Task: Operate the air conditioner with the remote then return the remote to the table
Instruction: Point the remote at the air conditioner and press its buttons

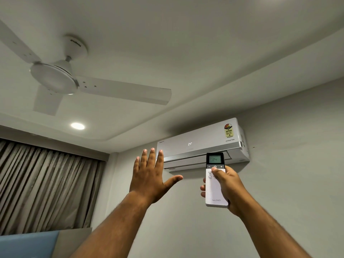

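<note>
- I'm looking up at the wall-mounted air conditioner [202, 144]; its front panel is showing 24, and the flap along the bottom is sitting slightly open.
- My right hand [228, 187] is gripping the remote [216, 180], fingers wrapping around its white lower body from behind, with fingertips peeking out on its left edge.
- The thumb [216, 171] is lying across the button area just below the power button row.
- The remote is being held upright, pointing at the unit, overlapping its lower edge in the head view. Its screen is also reading 24.
- My left hand [150, 175] is holding nothing: palm facing away, four fingers straight and together, thumb spread out to the right. It's raised just left of the unit, fingertips overlapping the unit's left end.
- Both forearms are reaching up from the bottom of the frame.
- The white ceiling fan [55, 77] is hanging at upper left; its blades are looking sharp, not blurred.
- A round ceiling light [77, 126] is glowing near the curtain [46, 185].
- The table isn't showing in this view.
</note>
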`<action>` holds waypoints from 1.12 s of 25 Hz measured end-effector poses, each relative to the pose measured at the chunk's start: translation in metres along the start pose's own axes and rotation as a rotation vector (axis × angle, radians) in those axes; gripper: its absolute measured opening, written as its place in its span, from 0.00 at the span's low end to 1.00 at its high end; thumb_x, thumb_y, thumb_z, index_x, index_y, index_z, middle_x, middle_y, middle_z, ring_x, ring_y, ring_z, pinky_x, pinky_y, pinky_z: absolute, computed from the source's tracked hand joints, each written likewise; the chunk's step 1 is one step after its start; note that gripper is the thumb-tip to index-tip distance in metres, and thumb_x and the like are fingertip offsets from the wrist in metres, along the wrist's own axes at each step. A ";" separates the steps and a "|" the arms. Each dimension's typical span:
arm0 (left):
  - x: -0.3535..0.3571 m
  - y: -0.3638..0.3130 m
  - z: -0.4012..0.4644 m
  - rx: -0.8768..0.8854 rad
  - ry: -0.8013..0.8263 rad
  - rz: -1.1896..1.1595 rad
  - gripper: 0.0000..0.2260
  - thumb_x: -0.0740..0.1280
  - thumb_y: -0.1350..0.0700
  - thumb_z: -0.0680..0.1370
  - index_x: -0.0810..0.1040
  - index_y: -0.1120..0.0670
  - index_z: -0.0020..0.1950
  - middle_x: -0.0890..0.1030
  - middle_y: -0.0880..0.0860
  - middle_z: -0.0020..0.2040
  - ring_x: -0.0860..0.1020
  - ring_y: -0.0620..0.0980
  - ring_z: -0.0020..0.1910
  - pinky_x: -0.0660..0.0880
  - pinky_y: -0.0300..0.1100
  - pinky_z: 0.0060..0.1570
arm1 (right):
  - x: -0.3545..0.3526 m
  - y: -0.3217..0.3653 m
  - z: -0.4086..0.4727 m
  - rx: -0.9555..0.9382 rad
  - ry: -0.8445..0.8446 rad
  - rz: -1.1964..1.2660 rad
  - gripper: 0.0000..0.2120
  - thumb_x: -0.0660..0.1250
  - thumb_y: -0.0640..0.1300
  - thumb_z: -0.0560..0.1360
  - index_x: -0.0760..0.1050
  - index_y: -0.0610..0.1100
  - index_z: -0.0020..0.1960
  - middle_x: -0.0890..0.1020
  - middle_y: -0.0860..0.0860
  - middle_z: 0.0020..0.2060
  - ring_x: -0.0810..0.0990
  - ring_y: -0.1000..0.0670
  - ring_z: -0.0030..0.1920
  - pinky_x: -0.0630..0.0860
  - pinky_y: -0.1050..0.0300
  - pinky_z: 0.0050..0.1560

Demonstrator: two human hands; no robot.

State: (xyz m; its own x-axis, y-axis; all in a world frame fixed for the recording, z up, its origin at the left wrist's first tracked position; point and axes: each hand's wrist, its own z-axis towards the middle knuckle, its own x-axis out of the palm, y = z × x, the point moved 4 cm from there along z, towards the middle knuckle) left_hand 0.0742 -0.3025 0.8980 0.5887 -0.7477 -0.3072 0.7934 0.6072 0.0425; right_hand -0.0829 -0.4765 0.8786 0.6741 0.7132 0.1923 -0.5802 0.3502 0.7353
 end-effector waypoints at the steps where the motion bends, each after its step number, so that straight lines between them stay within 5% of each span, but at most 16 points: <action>1: -0.001 0.000 0.000 -0.003 -0.003 -0.002 0.49 0.36 0.21 0.64 0.35 0.50 0.76 0.41 0.56 0.79 0.37 0.57 0.77 0.36 0.52 0.73 | 0.001 0.000 0.000 0.009 -0.001 -0.016 0.08 0.62 0.45 0.81 0.70 0.41 0.55 0.82 0.34 0.43 0.85 0.38 0.32 0.83 0.44 0.35; 17: -0.006 -0.010 0.001 -0.015 -0.034 -0.002 0.49 0.39 0.21 0.65 0.38 0.50 0.77 0.40 0.56 0.79 0.38 0.58 0.77 0.36 0.54 0.73 | -0.003 0.019 -0.007 -0.017 -0.020 -0.044 0.06 0.59 0.42 0.77 0.68 0.38 0.50 0.81 0.33 0.39 0.83 0.39 0.27 0.81 0.48 0.31; 28: 0.000 -0.024 -0.007 0.025 -0.036 0.030 0.46 0.36 0.21 0.64 0.30 0.48 0.72 0.39 0.56 0.79 0.37 0.59 0.77 0.38 0.57 0.74 | -0.017 0.016 -0.019 -0.054 -0.043 -0.098 0.05 0.59 0.43 0.79 0.69 0.41 0.49 0.81 0.32 0.41 0.84 0.41 0.28 0.81 0.50 0.31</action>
State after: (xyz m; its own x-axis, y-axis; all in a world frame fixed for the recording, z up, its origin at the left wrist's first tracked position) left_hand 0.0538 -0.3151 0.8908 0.6172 -0.7388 -0.2708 0.7787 0.6229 0.0753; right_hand -0.1120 -0.4711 0.8746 0.7469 0.6479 0.1499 -0.5337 0.4495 0.7164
